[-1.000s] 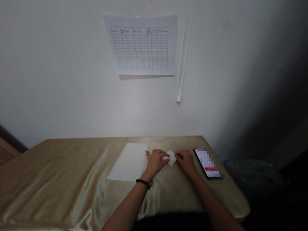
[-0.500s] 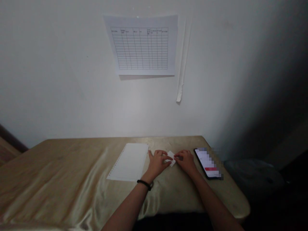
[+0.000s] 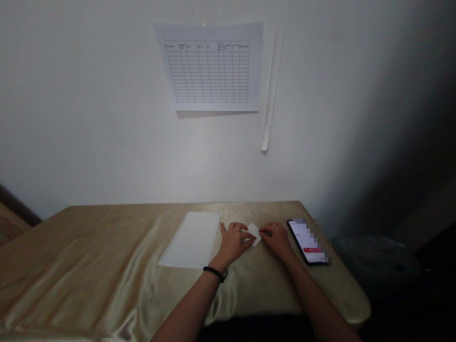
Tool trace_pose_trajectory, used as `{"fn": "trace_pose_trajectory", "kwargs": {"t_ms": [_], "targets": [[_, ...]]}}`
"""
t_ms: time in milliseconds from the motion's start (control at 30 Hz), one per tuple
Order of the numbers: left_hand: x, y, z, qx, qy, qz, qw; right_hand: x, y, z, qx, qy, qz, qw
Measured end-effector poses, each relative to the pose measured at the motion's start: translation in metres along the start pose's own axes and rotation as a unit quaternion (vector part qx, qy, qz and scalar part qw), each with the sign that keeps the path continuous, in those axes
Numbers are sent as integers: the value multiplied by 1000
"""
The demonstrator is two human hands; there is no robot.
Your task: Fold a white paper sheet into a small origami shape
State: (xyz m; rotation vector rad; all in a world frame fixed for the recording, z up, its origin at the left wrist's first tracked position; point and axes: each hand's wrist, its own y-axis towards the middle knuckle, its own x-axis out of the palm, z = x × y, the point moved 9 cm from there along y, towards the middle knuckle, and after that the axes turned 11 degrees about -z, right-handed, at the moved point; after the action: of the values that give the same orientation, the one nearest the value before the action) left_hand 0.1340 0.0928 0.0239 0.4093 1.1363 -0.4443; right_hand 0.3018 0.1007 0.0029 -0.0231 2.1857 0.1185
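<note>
Between my hands is a small folded piece of white paper [image 3: 254, 231], just above or on the gold cloth. My left hand [image 3: 234, 241], with a black band [image 3: 213, 272] at the wrist, pinches its left side between thumb and index finger while the other fingers stay raised. On the right side, the thumb and index fingertips of my right hand [image 3: 275, 237] are closed on the paper's edge. A larger white loose-leaf sheet [image 3: 192, 240], with holes along its left edge, lies flat just left of my left hand.
A lit phone [image 3: 306, 242], partly pixelated, lies right of my right hand. The gold cloth [image 3: 89, 266] has folds on the left side. A printed table sheet [image 3: 210, 71] and a white strip [image 3: 270, 95] hang on the wall. Right of the table sits a dim bag-like shape [image 3: 374, 261].
The small paper now looks plain white where dark marks showed before. My right fingertips have shifted slightly to the right along its edge. The sheet and phone stay put.
</note>
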Motion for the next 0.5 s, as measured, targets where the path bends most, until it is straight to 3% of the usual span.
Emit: {"fn": "trace_pose_trajectory", "kwargs": {"t_ms": [500], "targets": [[6, 4, -11, -20, -21, -18, 999, 0, -2, -1, 7, -23, -14, 1000]]}}
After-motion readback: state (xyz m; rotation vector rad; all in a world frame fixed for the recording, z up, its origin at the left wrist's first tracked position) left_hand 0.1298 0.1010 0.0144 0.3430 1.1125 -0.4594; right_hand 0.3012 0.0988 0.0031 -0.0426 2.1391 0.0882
